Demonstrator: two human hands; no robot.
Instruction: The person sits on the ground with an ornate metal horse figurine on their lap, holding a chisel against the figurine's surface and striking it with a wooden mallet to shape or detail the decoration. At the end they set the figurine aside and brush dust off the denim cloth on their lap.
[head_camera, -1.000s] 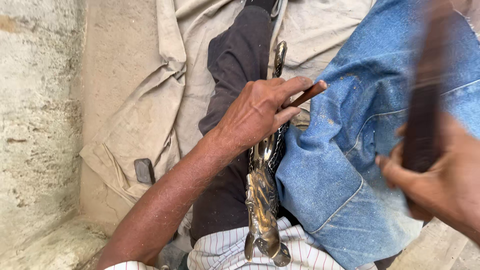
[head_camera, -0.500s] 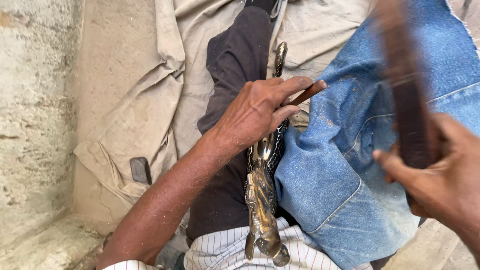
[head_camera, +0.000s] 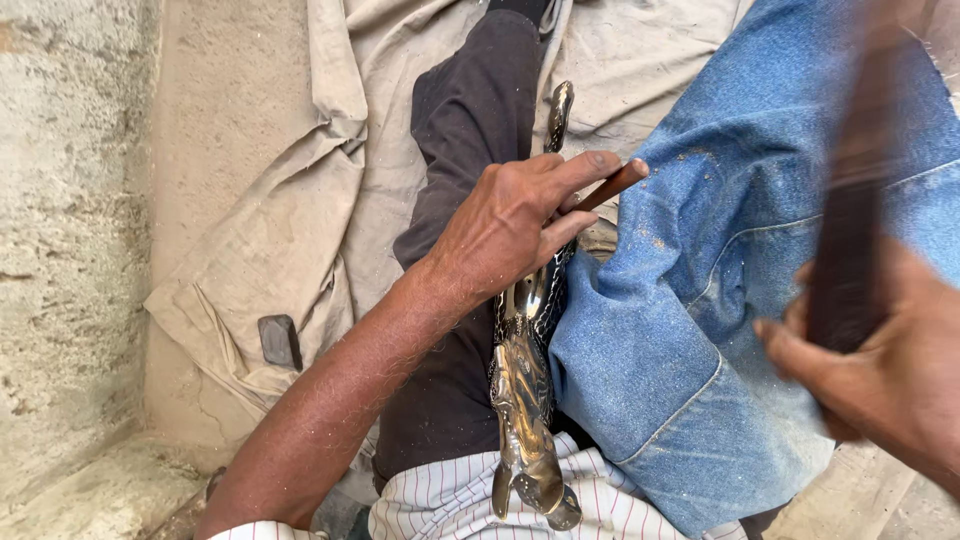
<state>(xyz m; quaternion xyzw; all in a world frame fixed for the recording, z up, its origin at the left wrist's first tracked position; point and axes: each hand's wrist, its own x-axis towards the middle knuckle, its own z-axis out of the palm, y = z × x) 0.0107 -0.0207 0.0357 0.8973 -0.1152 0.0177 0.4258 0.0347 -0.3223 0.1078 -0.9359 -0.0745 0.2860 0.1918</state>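
Left hand (head_camera: 505, 235) pinches a thin brown chisel (head_camera: 612, 186) between thumb and fingers, tip down on the brass figure (head_camera: 525, 400). Figure lies along the lap, wedged between the dark trouser leg (head_camera: 470, 130) and denim cloth (head_camera: 700, 330), base over a striped shirt (head_camera: 440, 505). Right hand (head_camera: 890, 380) is wrapped around a blurred dark mallet (head_camera: 850, 220), raised. Best kept: chisel steady and angled, strikes square on its end, fingers off the struck end.

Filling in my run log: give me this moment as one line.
left hand: holds thin rod on metal piece | right hand: grips dark blurred stick, raised | denim beside
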